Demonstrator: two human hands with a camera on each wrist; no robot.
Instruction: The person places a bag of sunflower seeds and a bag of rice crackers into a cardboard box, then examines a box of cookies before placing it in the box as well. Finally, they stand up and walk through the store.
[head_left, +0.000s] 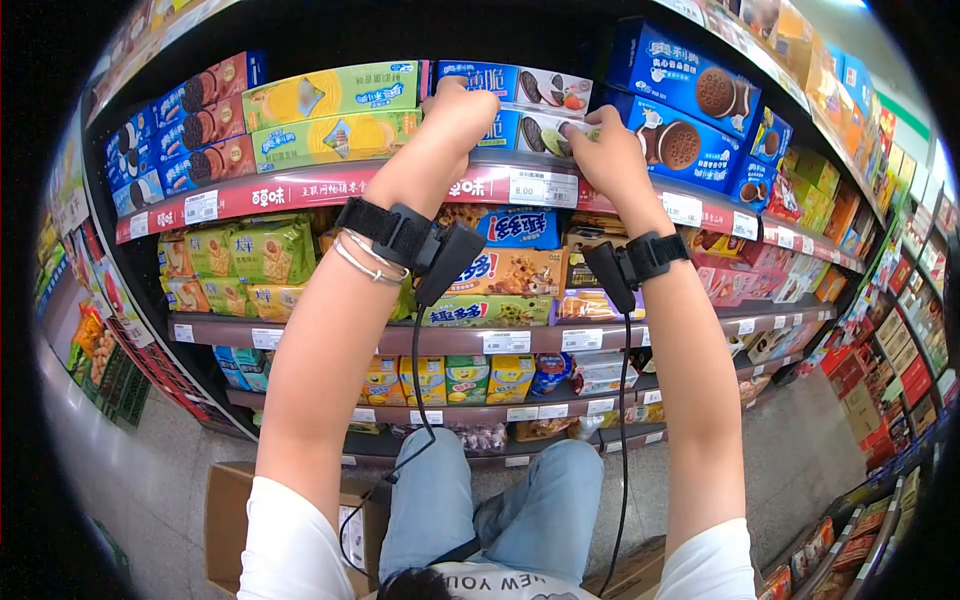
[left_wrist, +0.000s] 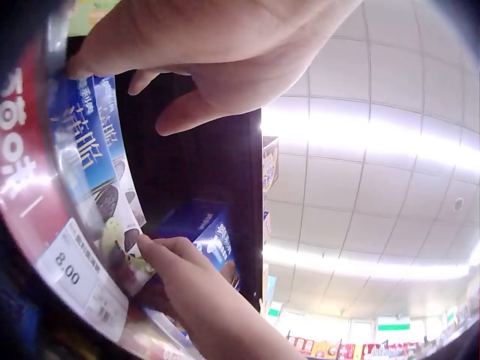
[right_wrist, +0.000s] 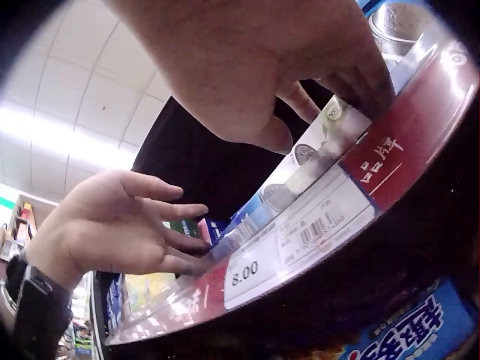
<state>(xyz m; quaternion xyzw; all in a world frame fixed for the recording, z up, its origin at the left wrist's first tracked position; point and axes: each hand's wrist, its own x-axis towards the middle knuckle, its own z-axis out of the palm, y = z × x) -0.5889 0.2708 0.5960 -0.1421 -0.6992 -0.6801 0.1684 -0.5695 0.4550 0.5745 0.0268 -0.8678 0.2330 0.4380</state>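
Two blue-and-white thin cookie boxes are stacked on the top shelf: an upper box with a strawberry (head_left: 555, 89) and a lower box with green fruit (head_left: 533, 131). At the stack's left end, my left hand (head_left: 450, 125) touches the boxes with its fingertips. The right wrist view shows that hand's fingers (right_wrist: 184, 214) fairly straight. My right hand (head_left: 608, 155) pinches the right end of the lower box, thumb over its edge and fingers about the corner. In the left wrist view the right hand (left_wrist: 184, 277) bears on the box (left_wrist: 112, 195).
Green-and-yellow cookie boxes (head_left: 335, 115) stand to the left, large blue cookie boxes (head_left: 685, 140) to the right. A red shelf edge (head_left: 330, 192) with an 8.00 price tag (head_left: 543, 189) runs below. Lower shelves hold more snacks. An open cardboard carton (head_left: 230, 520) sits on the floor.
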